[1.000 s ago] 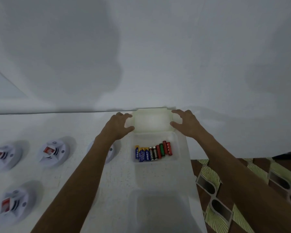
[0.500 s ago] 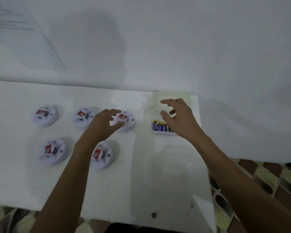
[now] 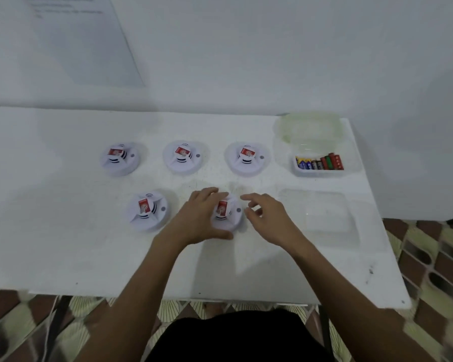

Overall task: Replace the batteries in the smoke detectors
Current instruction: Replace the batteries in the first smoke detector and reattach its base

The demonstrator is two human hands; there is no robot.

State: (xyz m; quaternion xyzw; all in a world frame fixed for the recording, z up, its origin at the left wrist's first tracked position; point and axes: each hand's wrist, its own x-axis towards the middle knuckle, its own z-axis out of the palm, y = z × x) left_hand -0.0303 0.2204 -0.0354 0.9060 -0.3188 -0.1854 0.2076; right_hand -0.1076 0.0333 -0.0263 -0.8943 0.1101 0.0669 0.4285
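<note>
- White table (image 3: 63,244) takes up most of the view, and the grip is happening near its front middle.
- Clear tray (image 3: 324,218) lies flat on the table, off to the right of the grip, past the right hand.
- Box (image 3: 318,174) sits beyond that tray, so up and to the right of the grip, with its greenish lid (image 3: 309,126) flipped back behind it.
- Left hand (image 3: 196,218) is wrapped round the detector (image 3: 230,221): fingers over its far left side, thumb hooked under the near edge, so it's got a proper hold.
- Right hand (image 3: 270,218) is just right of that detector, fingers loose and spread, holding nothing. Can't tell if the fingertips actually touch the rim.
- Other detectors (image 3: 146,210): one just left of the grip, three in a row beyond it, all apart from each other. Each has a red label on top, same as the held one.
- Batteries (image 3: 319,163) are lined up side by side in the box, blue ones on the left, red on the right.
</note>
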